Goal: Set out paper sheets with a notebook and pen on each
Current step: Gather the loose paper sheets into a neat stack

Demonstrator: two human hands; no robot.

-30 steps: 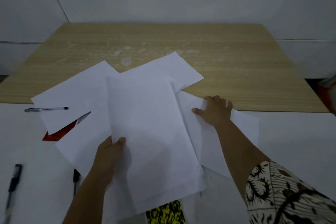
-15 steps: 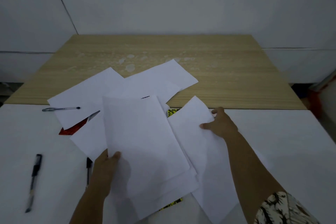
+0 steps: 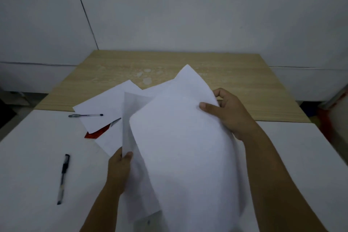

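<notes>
My right hand [image 3: 228,113] grips the upper right edge of a large white paper sheet [image 3: 180,141] lifted off the table and bowed toward me. My left hand [image 3: 120,164] pinches the lower corner of another white sheet [image 3: 130,118] held up behind the first. More white sheets [image 3: 105,107] lie flat on the table further back. A red notebook [image 3: 97,133] pokes out from under them. One pen [image 3: 85,115] rests on the far left sheet. A black pen [image 3: 63,178] lies on the white table at the left. The lifted sheets hide whatever lies beneath them.
The white table [image 3: 310,156] in front of me butts against a wooden table [image 3: 244,84] behind it. A grey wall runs along the back. A red and white object [image 3: 337,103] sits beyond the right edge.
My right hand has picked its sheet up off the table and raised it in front of me. My left hand has lifted its sheet higher. The yellow-black notebook is now hidden.
</notes>
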